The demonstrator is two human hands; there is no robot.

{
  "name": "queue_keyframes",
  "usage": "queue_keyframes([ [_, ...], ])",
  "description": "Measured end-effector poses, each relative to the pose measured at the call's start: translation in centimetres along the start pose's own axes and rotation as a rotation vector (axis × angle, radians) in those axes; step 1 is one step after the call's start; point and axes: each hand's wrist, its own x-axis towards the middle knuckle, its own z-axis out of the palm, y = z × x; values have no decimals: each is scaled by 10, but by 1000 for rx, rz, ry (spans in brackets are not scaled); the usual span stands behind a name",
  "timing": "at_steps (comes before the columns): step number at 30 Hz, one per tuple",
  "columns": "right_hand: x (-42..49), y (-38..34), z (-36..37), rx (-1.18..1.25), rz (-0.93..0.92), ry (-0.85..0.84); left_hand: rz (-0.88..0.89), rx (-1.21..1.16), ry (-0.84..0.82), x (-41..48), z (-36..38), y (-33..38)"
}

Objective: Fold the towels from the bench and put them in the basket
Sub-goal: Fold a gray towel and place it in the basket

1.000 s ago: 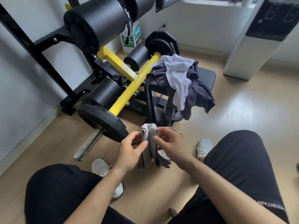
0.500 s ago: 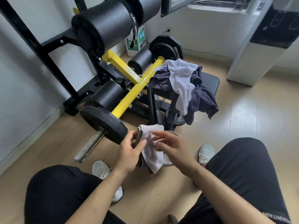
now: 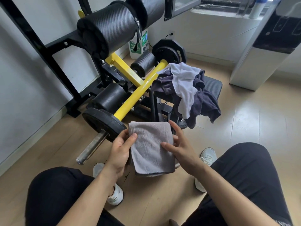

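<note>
Between the knees, six o'clock of centre: grey towel (image 3: pixel 151 149) held off the floor, touching nothing but the two hands
Left hand (image 3: pixel 120 150): grasps the towel's nine o'clock edge, thumb across the front face, fingers behind; judged to be the anchor that keeps the layers stacked
Right hand (image 3: pixel 182 149): loosely pinches the three o'clock edge, thumb on the front, forefinger straight up along the side; judged to be squaring that edge
Towel condition: folded to a compact rectangle, fold along the top, free edges at the bottom where at least two layers show; short-pile cloth, soft, hanging slightly skewed toward five o'clock
Stage: fold looks near done; placing in the basket not yet done
Basket: not identifiable in view
Bench (image 3: pixel 213 85): at one o'clock of the hands, carrying a heap at its near end
Remaining stock: white towel (image 3: pixel 184 82) draped over dark towel (image 3: pixel 203 103), both crumpled, unfolded, overhanging the bench edge
Risk: a one-sided release would likely let the layers fall open
</note>
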Motion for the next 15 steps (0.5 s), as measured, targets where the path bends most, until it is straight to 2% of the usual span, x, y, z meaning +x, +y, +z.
queue_keyframes([
  [4, 0, 5, -1, -15, -67, 103, 60, 219, 63, 5, -6, -8],
  [10, 1, 7, -3, -63, -118, 154, 183, 547, -194, -2, -13, -8],
  [13, 3, 11, -5, -141, -133, 148, 205, 779, -218, -3, -12, -8],
  [15, 3, 12, -6, -217, -148, 106, 162, 850, -212, -3, -11, -10],
])
